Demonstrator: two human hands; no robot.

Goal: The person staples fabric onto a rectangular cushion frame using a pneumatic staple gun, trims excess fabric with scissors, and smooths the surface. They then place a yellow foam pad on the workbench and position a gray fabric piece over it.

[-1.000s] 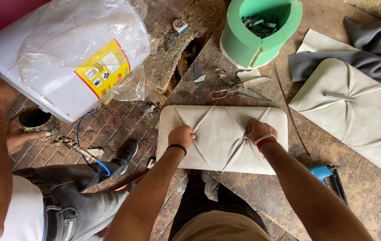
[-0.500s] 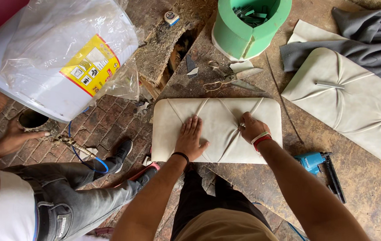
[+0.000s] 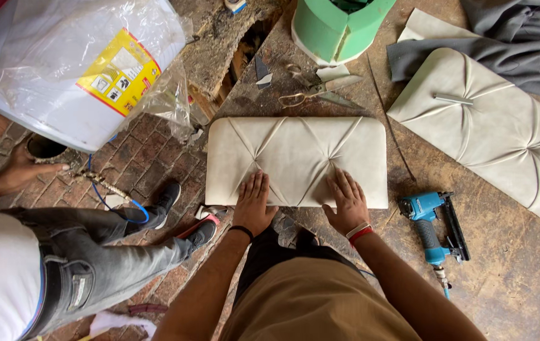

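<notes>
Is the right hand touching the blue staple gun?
Apart. The head view shows the right hand flat on the tufted cushion, bare tabletop between it and the staple gun.

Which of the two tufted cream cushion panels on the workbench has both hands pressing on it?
The smaller rectangular panel at centre, lying square to the person: left hand and right hand rest flat on its near edge. The larger panel lies angled at right, untouched.

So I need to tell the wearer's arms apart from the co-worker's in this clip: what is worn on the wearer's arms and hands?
Both forearms are bare, with no sleeves or gloves in view. The left hand has a thin black band at its wrist. The right hand has a whitish band and a red band side by side at its wrist. No rings can be made out.
</notes>
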